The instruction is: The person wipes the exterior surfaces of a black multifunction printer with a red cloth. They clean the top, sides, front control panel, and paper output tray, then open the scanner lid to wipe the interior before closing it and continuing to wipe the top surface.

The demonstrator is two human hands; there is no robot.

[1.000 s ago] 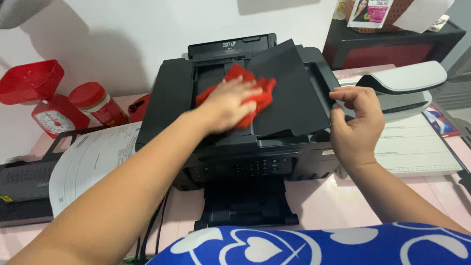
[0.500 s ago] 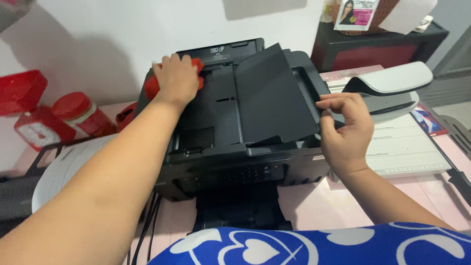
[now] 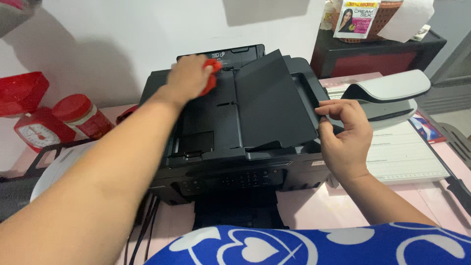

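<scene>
Head view. Black printer (image 3: 230,147) sits mid-counter, its far side against the white wall. A flat black lid panel (image 3: 272,105) stands raised and tilted over the printer's right half.

Left hand (image 3: 189,78) reaches to the far left part of the printer top, palm down, fingers curled over a red cloth (image 3: 212,81). The cloth is bunched beneath the hand; only a small red edge shows at the hand's right side. Cloth is pressed on the black top surface, just near of the rear paper tray.

Right hand (image 3: 346,140) is at the printer's right edge. Thumb and fingers (image 3: 338,109) are partly closed, pinching the right edge of the raised panel; the remaining fingers are loosely curled.

Control buttons line the printer's near face; a black output tray juts toward the viewer below them.

Left of the printer: red kitchen scale (image 3: 32,127) with a red pan above it, a red-lidded jar (image 3: 81,115), a sheaf of printed paper (image 3: 54,169) on a dark flat machine.

Right of the printer: paper trimmer (image 3: 407,152) with a white and grey handle (image 3: 392,88) lying above its ruled board. Far right, a dark cabinet (image 3: 378,51) carrying a woven basket.

Pink counter (image 3: 314,201) shows at the near side. Blue and white patterned clothing fills the bottom edge.
</scene>
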